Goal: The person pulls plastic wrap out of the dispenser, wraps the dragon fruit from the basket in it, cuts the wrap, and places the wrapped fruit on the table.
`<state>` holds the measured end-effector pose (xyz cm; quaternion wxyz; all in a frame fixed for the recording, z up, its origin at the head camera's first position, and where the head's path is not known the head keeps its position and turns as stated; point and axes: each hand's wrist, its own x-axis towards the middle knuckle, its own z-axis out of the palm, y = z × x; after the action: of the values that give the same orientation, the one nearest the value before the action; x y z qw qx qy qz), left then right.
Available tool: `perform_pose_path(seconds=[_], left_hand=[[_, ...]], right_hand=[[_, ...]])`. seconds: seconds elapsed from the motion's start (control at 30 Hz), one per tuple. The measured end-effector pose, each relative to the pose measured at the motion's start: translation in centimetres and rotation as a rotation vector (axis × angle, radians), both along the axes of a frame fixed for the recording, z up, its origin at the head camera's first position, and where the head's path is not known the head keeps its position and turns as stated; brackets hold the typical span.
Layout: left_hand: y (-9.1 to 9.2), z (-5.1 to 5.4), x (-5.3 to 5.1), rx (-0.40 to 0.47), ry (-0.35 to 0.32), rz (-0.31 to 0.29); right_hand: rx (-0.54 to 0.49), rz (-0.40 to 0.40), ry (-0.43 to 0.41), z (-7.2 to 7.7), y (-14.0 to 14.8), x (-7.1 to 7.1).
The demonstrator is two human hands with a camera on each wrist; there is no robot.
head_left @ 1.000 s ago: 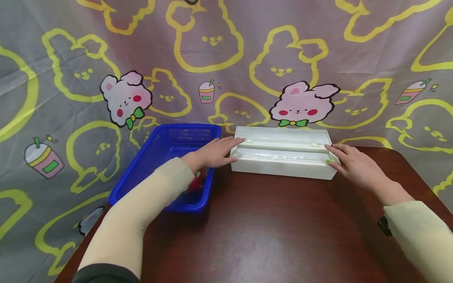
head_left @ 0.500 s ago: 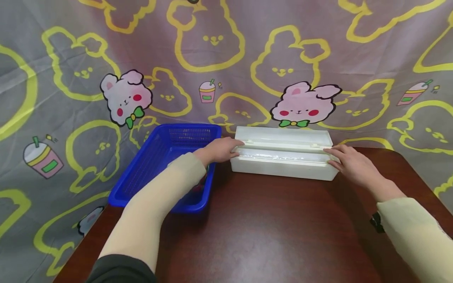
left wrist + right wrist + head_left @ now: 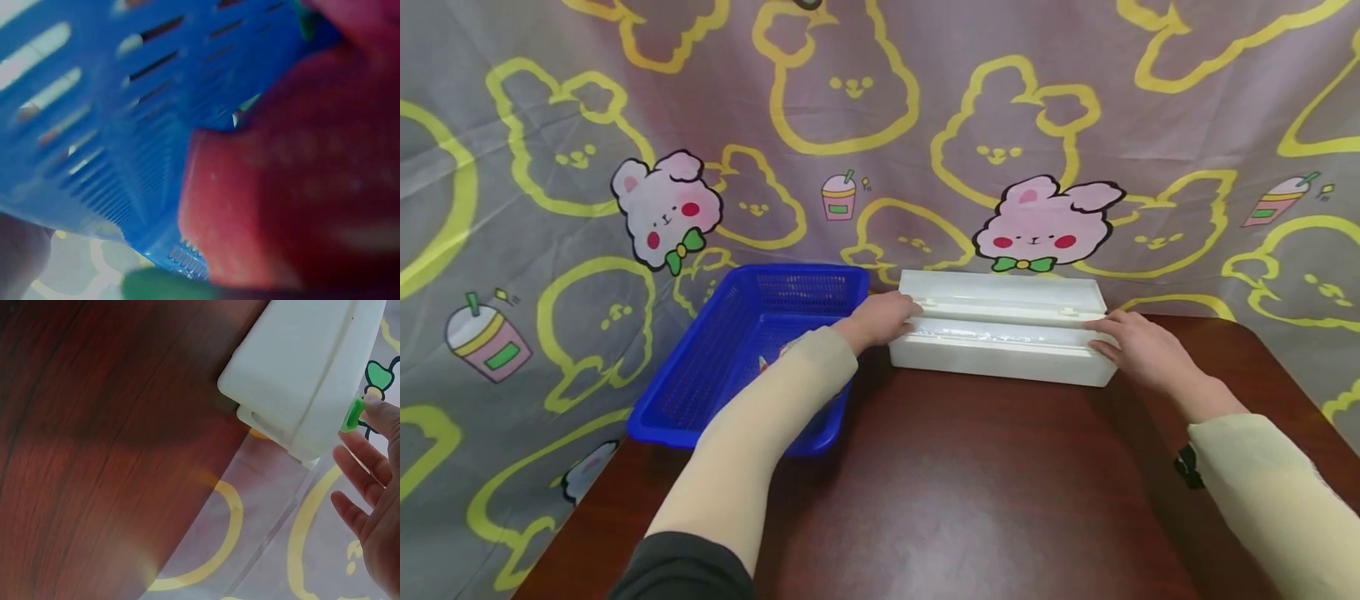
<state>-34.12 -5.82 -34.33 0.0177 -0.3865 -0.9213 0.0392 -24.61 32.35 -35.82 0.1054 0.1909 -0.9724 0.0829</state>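
Observation:
A white cling film dispenser (image 3: 1000, 364), its lid (image 3: 1000, 287) tipped back, stands on the table with a roll of clear film (image 3: 1000, 332) in it. My left hand (image 3: 883, 318) is at the dispenser's left end, fingers bent over it, and its fingertips are partly hidden. At the right end, my right hand (image 3: 1146, 350) has the thumb below the index finger at the film's edge. In the right wrist view, a small green piece (image 3: 353, 414) shows between that thumb and index finger. Whether either hand pinches the film cannot be seen.
A blue plastic basket (image 3: 700, 367) stands left of the dispenser, under my left forearm. Close up in the left wrist view is a blurred red object (image 3: 231, 206) in it. A patterned cloth (image 3: 917, 125) hangs behind the brown table (image 3: 985, 500).
My left hand has shifted right onto the dispenser's end and its fingers have bent. My right hand has moved slightly left, covering the green piece in the head view. The dispenser has stayed in place.

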Motion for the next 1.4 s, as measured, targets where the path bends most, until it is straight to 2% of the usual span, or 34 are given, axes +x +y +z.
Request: perform_pose_path(seconds=[0.17,0.37,0.6,0.83,1.13,1.4], left_hand=[[0.1,-0.1,-0.3,0.015,0.012,0.012],[0.3,-0.1,-0.5,0.041,-0.007,0.020],[0.4,-0.4,-0.8,0.063,0.002,0.035],[0.3,-0.9,-0.9,0.080,0.055,0.034],[-0.1,-1.3,-0.9,0.107,0.074,0.006],[-0.4,-1.4,-0.8,0.155,0.070,0.007]], right_hand=[[0.005,-0.027,-0.050,0.2,-0.1,-0.2],[-0.030,-0.064,-0.117,0.0,-0.1,-0.3],[-0.088,-0.064,-0.141,-0.5,-0.4,-0.7],[-0.159,-0.025,-0.126,-0.8,-0.6,-1.2],[-0.208,-0.065,-0.114,-1.1,-1.2,-1.3],[-0.261,-0.091,-0.080,-1.2,-1.4,-1.5]])
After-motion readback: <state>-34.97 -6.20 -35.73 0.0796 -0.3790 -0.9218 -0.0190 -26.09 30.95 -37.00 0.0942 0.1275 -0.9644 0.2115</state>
